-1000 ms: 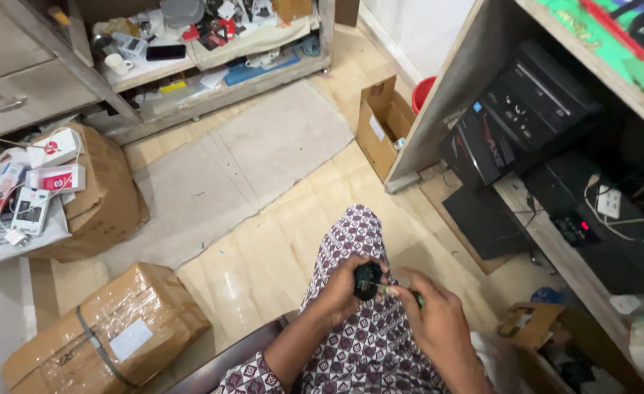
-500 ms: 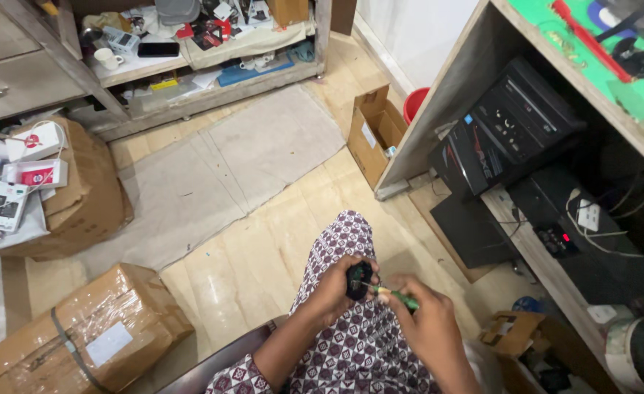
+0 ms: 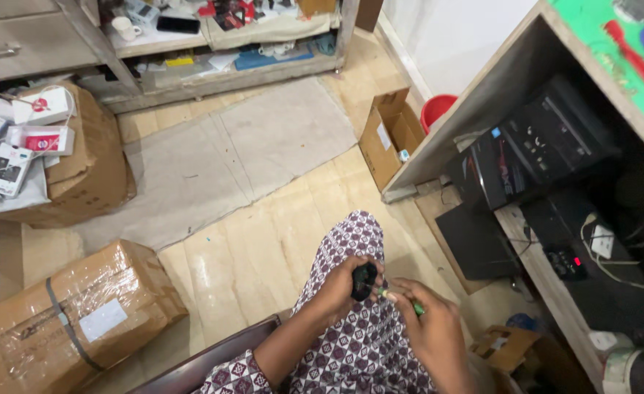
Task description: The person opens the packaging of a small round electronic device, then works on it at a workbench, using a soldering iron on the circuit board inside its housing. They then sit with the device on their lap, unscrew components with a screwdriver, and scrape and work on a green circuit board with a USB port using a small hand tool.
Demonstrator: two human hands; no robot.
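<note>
We see a tan tiled floor point(image 3: 263, 248) with a grey mat point(image 3: 220, 160) at twelve o'clock. A wooden shelf unit point(image 3: 212, 73) stands beyond it, and a white wall point(image 3: 453, 36) rises at one o'clock.

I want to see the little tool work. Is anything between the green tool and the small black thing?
Nothing visible. The right hand points the green tool at the small black thing, gripped by the left hand over the lap.
</note>
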